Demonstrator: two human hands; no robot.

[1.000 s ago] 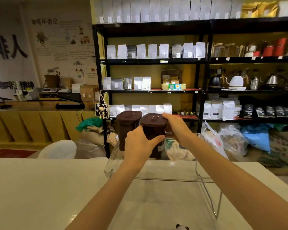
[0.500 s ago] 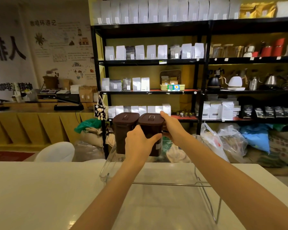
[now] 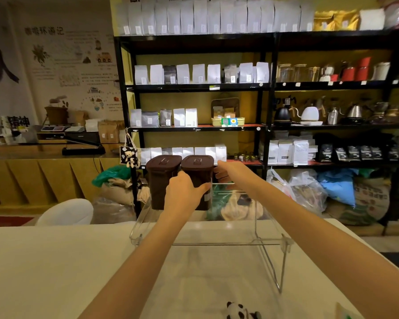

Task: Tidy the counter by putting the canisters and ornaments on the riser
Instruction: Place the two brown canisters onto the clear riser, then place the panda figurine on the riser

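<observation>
fingers (image 3: 203, 187) of left hand (image 3: 182, 194) wrapped round the front of the right canister (image 3: 197, 178) — gripping it. right hand (image 3: 230, 172) at its 3 o'clock, fingers spread loose, just off the side, holding nothing. both canisters dark brown, boxy, matte plastic, lidded; left canister (image 3: 161, 178) touching alongside — standing upright on clear acrylic riser (image 3: 228, 236).

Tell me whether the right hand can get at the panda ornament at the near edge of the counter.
Probably yes. The right hand is open beside the right canister, holding nothing, and nothing stands between it and the panda ornament.
</observation>
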